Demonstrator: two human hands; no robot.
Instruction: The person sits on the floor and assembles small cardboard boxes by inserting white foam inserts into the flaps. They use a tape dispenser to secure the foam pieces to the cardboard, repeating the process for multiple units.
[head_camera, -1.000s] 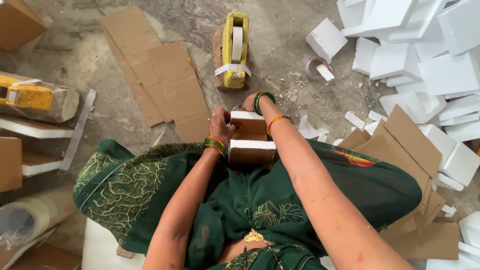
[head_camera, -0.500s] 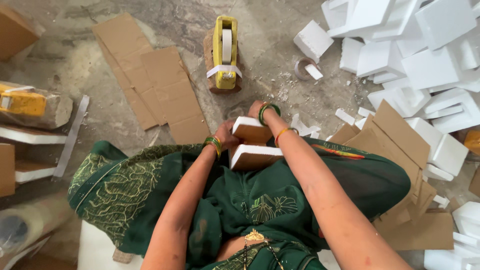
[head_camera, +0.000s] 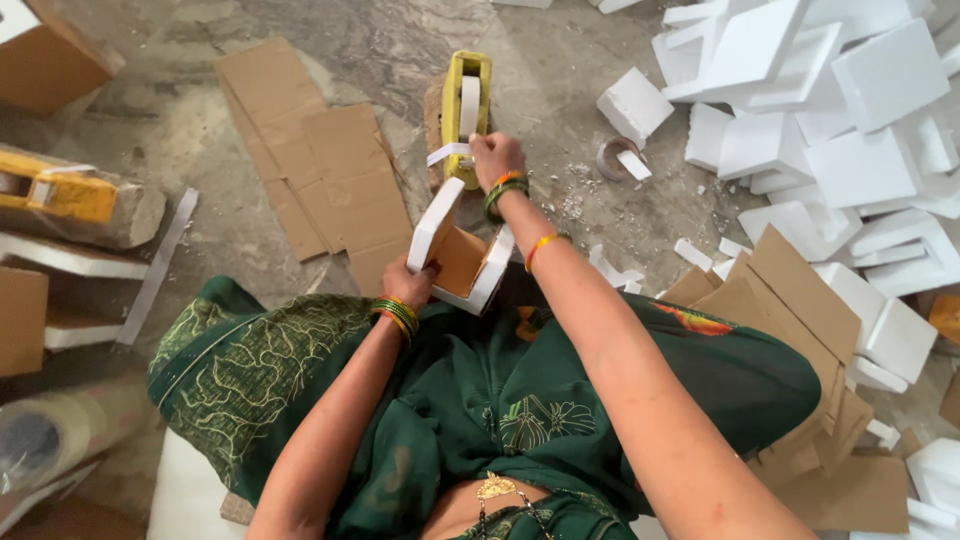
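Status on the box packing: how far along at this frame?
Done: white foam pads sit on both sides of the brown box. In hand: the left hand steadies that box on the lap, while the right hand pulls a tape strip from the yellow tape dispenser. Left: no tape shows on the box yet, and a foam pile and cardboard sheets lie unused alongside.

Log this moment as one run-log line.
left hand: holds foam-capped brown box | right hand: pinches tape end at yellow dispenser
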